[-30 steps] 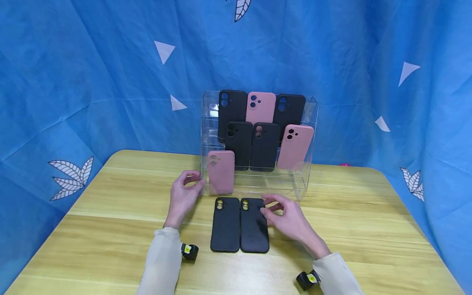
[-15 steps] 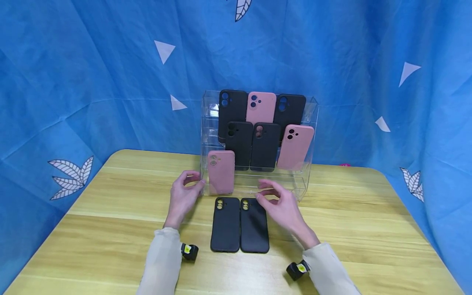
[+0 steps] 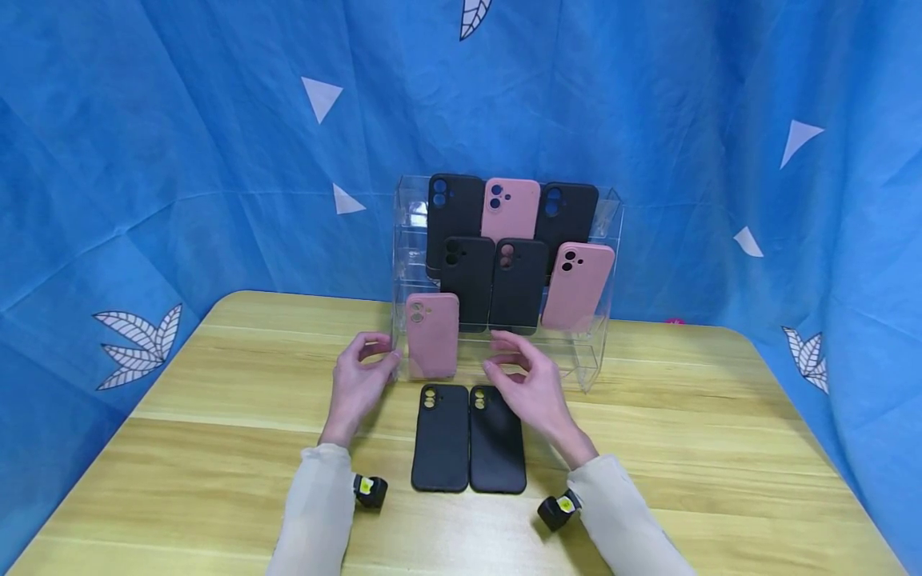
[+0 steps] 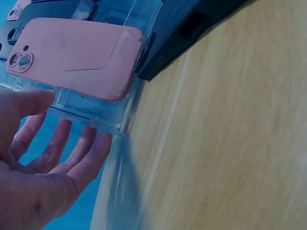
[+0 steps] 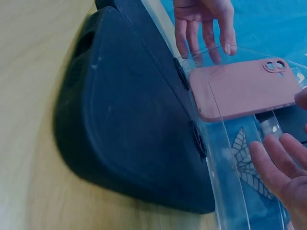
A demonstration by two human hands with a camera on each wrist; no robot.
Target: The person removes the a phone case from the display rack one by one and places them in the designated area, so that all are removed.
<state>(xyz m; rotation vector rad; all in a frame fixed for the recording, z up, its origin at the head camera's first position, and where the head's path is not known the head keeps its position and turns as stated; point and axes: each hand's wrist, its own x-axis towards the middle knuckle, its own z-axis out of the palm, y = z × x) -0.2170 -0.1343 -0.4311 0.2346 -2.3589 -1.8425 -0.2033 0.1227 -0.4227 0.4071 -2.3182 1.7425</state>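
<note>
My left hand [image 3: 360, 384] grips the left side edge of a clear acrylic display rack [image 3: 519, 360], thumb at the front edge, fingers along the outside wall. Just beside it a pink phone case [image 3: 432, 336] stands in the bottom tier. My right hand [image 3: 529, 380] hovers before that tier with curved, parted fingers and holds nothing. Beneath and left of it lie two black phone cases, a left one [image 3: 441, 440] and a right one [image 3: 497, 448], side by side on the table. The left wrist view shows the left thumb [image 4: 38, 103] at the rack's edge.
The upper tiers carry several cases, among them a black case [image 3: 454, 224], a pink case [image 3: 510, 210] and a tilted pink case [image 3: 579, 288]. A blue curtain [image 3: 252, 160] hangs behind the wooden table [image 3: 720, 448].
My right hand has moved left and forward, from the right black case's upper corner to the front of the rack's bottom tier. My left hand and the cases have stayed put.
</note>
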